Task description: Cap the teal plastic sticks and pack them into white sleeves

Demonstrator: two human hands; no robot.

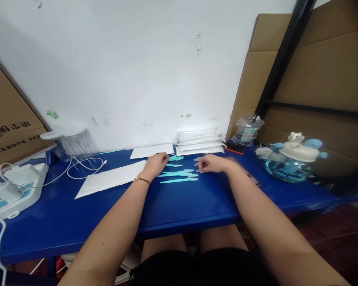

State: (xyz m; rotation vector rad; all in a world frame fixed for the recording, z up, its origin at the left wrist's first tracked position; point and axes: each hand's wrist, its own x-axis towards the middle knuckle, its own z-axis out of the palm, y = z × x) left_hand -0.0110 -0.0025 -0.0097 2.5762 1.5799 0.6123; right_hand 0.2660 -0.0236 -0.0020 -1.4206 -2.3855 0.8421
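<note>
Several slim teal sticks (179, 179), shaped like eyebrow razors, lie loosely side by side on the blue table, some crossing. My left hand (156, 165) is closed at their left ends, with its fingertips at a teal stick (174, 158); the exact grip is partly hidden. To the right of the sticks, my right hand (208, 163) pinches with thumb and fingers. Small clear plastic pieces (196, 159), like caps, lie by its fingertips. Whatever sits inside that pinch is too small to make out.
A white padded envelope (110, 179) lies left of my left hand. More white envelopes (199, 142) are stacked by the wall. Phones (234, 147), a blue water bottle (294, 161), clear jars (74, 143) and a power strip (20, 190) with cables stand around the blue table (185, 206).
</note>
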